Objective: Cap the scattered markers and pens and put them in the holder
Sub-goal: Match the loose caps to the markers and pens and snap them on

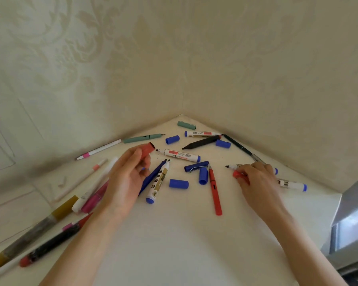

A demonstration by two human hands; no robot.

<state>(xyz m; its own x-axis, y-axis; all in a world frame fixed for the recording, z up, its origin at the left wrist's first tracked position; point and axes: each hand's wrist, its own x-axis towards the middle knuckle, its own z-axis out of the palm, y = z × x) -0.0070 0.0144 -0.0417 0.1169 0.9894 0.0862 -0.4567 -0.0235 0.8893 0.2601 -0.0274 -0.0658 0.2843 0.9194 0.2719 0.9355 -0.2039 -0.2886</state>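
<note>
My left hand [128,174] holds a red cap [147,150], its open end pointing at the tip of a white marker [179,155] lying just to its right. My right hand [256,178] rests on the table over a red object [239,174] and a white marker [233,167] with a bare black tip. Between the hands lie a red pen [215,193], a blue pen cap [195,166] and loose blue caps [178,184] [203,176]. Under my left hand lie a blue pen and a white, gold-labelled marker [158,182]. No holder is in view.
The cream table [174,244] fits into a wall corner [182,114]. Near it lie a green pen [143,138], green cap [186,125], black marker [203,142], another white marker [201,133] and blue caps [172,139] [223,144]. Several pens crowd the left edge [66,211]. A grey object [351,223] stands right.
</note>
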